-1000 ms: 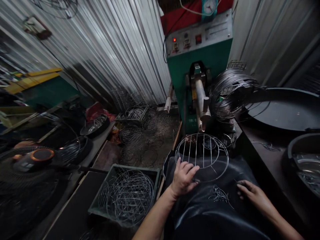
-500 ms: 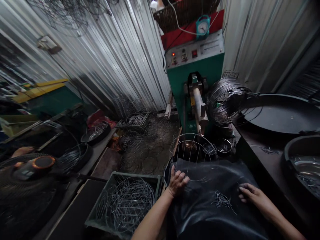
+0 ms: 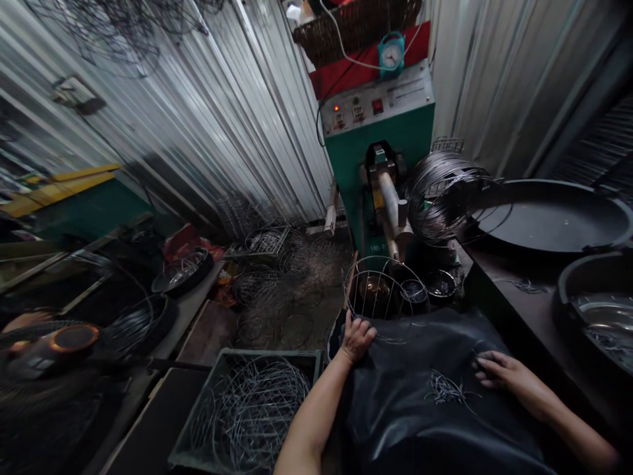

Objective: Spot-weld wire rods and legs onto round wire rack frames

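My left hand (image 3: 359, 340) is closed on the near edge of a round wire rack (image 3: 376, 290) with straight bars across it. The rack's far edge is under the rod-like electrode arm (image 3: 397, 227) of a green welding machine (image 3: 346, 158); whether they touch I cannot tell. My right hand (image 3: 497, 371) hovers over a black apron (image 3: 395, 409), thumb and fingertips pinched on what looks like a thin short wire, hardly visible. Left of this hand, a small pile of short wire pieces (image 3: 448, 388) lies on the apron.
A green crate (image 3: 215, 389) of wire racks stands at left. Near the machine are a wire coil (image 3: 440, 198) and small bowls (image 3: 440, 285). Right, a wide black pan (image 3: 548, 221) and a deep tub (image 3: 568, 297). Far left, another person's hand (image 3: 30, 320) shows near a fan.
The view has shifted slightly. My left hand and the wire rack have moved a little to the right relative to the machine. My right hand stays pinched near the wire pile.
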`<state>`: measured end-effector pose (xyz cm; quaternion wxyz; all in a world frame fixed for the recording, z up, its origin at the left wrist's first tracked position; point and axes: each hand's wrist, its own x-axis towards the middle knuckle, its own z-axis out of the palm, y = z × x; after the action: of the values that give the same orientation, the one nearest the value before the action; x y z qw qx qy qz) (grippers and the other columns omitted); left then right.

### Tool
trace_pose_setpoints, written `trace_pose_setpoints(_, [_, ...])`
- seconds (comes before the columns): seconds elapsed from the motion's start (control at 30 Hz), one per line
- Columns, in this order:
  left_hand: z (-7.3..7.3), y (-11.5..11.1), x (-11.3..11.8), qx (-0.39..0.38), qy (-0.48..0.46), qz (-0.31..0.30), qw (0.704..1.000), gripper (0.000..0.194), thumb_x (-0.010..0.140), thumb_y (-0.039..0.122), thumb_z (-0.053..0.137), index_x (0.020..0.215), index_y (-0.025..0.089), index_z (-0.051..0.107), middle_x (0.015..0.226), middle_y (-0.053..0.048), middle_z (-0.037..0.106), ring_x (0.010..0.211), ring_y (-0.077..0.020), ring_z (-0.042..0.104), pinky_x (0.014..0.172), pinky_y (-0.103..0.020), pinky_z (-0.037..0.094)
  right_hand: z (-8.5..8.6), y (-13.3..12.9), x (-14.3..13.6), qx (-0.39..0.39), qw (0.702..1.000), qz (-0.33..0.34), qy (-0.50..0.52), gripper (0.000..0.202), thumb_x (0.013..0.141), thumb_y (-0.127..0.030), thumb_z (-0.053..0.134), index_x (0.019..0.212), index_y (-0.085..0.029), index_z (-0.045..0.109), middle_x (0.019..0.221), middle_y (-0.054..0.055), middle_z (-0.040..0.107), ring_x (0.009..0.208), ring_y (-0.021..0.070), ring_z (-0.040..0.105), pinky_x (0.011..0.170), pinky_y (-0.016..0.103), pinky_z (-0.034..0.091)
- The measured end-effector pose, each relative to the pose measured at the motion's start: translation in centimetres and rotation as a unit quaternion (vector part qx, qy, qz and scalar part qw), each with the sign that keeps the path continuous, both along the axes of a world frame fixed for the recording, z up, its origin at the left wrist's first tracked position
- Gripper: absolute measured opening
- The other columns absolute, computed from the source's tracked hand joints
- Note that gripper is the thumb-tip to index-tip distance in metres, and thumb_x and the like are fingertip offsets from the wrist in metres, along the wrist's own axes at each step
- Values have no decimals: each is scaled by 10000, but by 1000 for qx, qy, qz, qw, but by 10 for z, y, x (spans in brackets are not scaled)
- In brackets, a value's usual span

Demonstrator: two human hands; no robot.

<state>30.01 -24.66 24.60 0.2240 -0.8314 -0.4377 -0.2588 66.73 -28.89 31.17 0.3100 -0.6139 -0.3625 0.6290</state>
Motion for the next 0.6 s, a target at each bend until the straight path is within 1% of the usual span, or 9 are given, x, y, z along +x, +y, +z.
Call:
trace_pose_setpoints(0.1, [3, 21, 4, -34, 23, 3, 999, 84, 797, 193, 554, 859, 236, 591, 826, -9, 587, 821, -156, 514, 1041, -585, 212, 1, 1, -2, -10, 1000, -15, 10, 353, 502, -386, 768, 724, -157, 615, 755, 82, 651, 665, 203, 633, 578, 272, 558])
trace_pose_setpoints(0.2, [8, 43, 12, -54, 50, -2, 997, 76, 817, 187, 522, 836, 223, 587, 773, -4, 559, 792, -151, 503, 1050, -582, 183, 0, 0, -2, -12, 1000, -17, 19, 342, 517, -382, 771, 723, -155, 618, 737, 80, 651, 655, 195, 631, 576, 267, 558])
trace_pose_setpoints(0.3, [15, 52, 17, -76, 57, -16, 995, 68, 818, 203, 519, 819, 211, 586, 753, -4, 544, 773, -147, 502, 1050, -593, 160, -1, -3, -1, -8, 1000, -17, 18, 327, 545, -388, 760, 724, -155, 618, 743, 83, 655, 667, 196, 634, 583, 267, 559])
trace_pose_setpoints(0.33, [17, 51, 16, -82, 56, -24, 995, 71, 812, 218, 528, 845, 212, 591, 776, -7, 550, 784, -148, 506, 1050, -597, 156, -1, -3, -1, -8, 1000, -19, 19, 328, 549, -389, 760, 728, -153, 619, 747, 81, 655, 671, 193, 633, 585, 263, 558])
trace_pose_setpoints(0.4, [20, 44, 11, -83, 52, -43, 994, 143, 803, 245, 543, 937, 226, 592, 855, -17, 567, 821, -150, 517, 1050, -601, 150, 0, -4, 0, -9, 999, -24, 26, 336, 552, -387, 765, 742, -150, 623, 755, 75, 652, 675, 184, 630, 587, 253, 556])
trace_pose_setpoints(0.47, [23, 33, 4, -62, 48, -58, 995, 210, 804, 240, 546, 1010, 256, 580, 920, -17, 575, 862, -149, 526, 1050, -601, 154, 1, -3, 1, -19, 999, -27, 35, 341, 547, -376, 775, 751, -150, 623, 761, 70, 650, 672, 176, 627, 581, 246, 553])
trace_pose_setpoints(0.6, [24, 18, -3, -26, 45, -60, 997, 264, 800, 177, 552, 1033, 299, 575, 944, -10, 581, 941, -155, 529, 1043, -592, 193, 1, 3, 0, -42, 997, -27, 56, 346, 531, -354, 795, 750, -157, 613, 759, 69, 656, 672, 179, 632, 578, 247, 555])
